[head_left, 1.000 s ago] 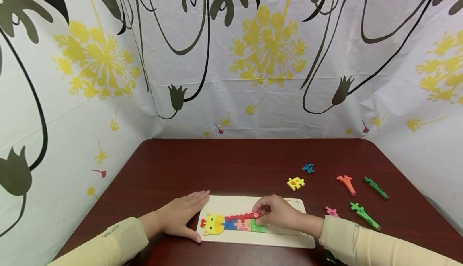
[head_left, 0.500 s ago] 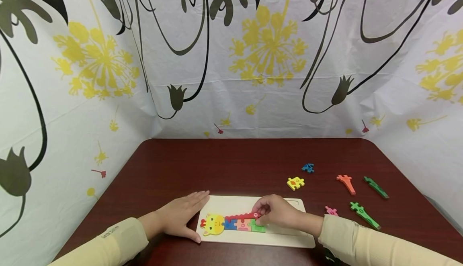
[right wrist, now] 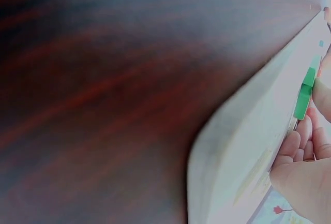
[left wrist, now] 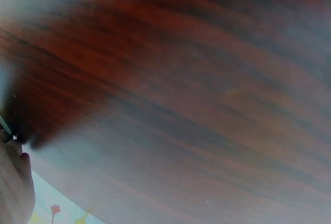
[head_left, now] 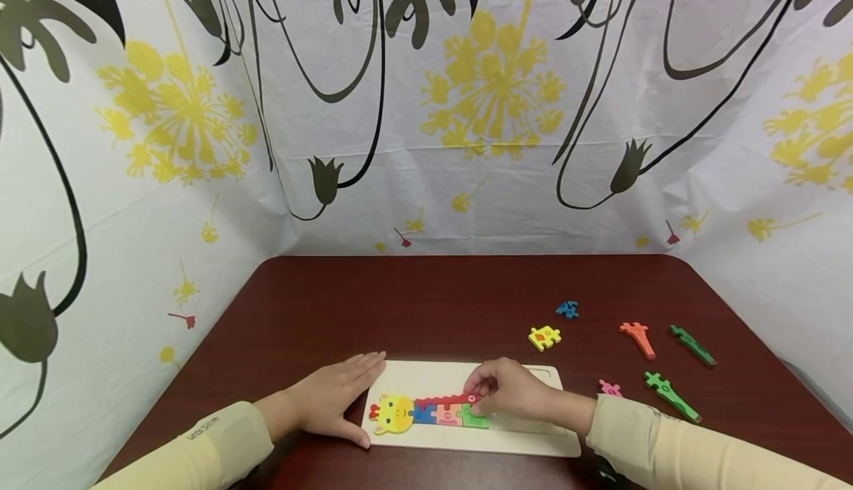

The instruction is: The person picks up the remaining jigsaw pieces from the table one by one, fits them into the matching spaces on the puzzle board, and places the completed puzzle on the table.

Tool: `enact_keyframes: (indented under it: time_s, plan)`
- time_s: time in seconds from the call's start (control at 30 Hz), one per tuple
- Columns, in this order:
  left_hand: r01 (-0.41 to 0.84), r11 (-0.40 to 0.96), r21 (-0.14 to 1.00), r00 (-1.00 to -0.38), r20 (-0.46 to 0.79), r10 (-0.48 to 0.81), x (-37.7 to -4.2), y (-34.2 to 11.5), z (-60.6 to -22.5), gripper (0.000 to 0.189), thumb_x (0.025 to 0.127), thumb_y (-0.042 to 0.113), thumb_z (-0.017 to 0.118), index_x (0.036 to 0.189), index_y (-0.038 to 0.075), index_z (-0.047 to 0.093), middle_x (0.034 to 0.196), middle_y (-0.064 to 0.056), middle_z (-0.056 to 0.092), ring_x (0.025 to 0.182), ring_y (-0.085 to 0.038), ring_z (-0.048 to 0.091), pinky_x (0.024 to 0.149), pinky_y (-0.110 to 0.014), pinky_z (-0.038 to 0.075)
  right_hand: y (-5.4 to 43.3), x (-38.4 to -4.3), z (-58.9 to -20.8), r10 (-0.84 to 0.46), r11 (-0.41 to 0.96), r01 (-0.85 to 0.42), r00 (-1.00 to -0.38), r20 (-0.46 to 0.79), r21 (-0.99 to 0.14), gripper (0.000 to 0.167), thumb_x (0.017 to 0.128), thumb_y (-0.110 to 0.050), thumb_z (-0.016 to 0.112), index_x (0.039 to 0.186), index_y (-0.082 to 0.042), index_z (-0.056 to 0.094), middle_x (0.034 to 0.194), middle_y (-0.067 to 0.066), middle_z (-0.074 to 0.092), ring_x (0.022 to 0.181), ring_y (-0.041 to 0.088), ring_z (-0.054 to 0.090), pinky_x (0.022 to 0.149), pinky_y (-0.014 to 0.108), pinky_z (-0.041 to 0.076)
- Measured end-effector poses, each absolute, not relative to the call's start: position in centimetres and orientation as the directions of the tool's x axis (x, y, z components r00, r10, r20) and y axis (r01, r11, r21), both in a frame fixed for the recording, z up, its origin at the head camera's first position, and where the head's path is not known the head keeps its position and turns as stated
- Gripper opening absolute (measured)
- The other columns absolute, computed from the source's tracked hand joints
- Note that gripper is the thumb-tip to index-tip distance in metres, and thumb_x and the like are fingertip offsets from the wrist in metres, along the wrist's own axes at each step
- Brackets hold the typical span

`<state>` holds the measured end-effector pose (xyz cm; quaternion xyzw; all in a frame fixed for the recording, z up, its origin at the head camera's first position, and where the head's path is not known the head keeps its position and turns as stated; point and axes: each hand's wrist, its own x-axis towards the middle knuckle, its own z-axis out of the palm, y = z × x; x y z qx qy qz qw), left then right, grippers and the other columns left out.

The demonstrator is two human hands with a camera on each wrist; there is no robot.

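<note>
A pale wooden puzzle board [head_left: 526, 442] lies on the table. On it a yellow giraffe head [head_left: 395, 414] joins a blue piece [head_left: 423, 414], a pink piece [head_left: 449, 414] and a green piece [head_left: 475, 417]. Above these runs a long red wavy-edged puzzle piece [head_left: 443, 400]. My right hand [head_left: 509, 392] pinches its right end between thumb and fingers, the thumb beside the green piece. In the right wrist view the curled right fingers [right wrist: 297, 146] sit low over the board. My left hand [head_left: 336, 397] rests flat with spread fingers at the board's left edge.
Loose puzzle pieces lie to the right: a blue one [head_left: 568, 309], a yellow one [head_left: 545, 338], an orange leg [head_left: 640, 340], a dark green leg [head_left: 693, 346], a light green leg [head_left: 673, 397] and a pink one [head_left: 609, 388]. Patterned cloth [head_left: 400, 216] surrounds the dark table [head_left: 426, 305].
The red piece's right end shifts very slightly under my right hand. My left hand and the loose pieces stay where they were.
</note>
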<state>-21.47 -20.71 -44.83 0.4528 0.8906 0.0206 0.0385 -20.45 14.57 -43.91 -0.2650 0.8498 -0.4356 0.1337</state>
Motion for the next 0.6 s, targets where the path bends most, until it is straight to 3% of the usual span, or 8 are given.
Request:
enact_keyframes:
  time_s: [0.6]
  plan:
    - [0.808,0.585,0.069,-0.583,-0.052,0.811,-21.54,-20.78,-44.81,0.112,0.079,0.083,0.043,0.154,0.004,0.020,0.160,-0.012,0.019,0.145,-0.024,0.019,0.113,-0.042,0.026,14.60,-20.52,-43.74,-0.571,0.471,-0.333,-0.821,0.006,-0.817,0.018,0.075,-0.007,0.084,0.089,-0.009,0.073,0.078,-0.003,0.062,0.073,0.013,0.054,0.063,0.022,0.047]
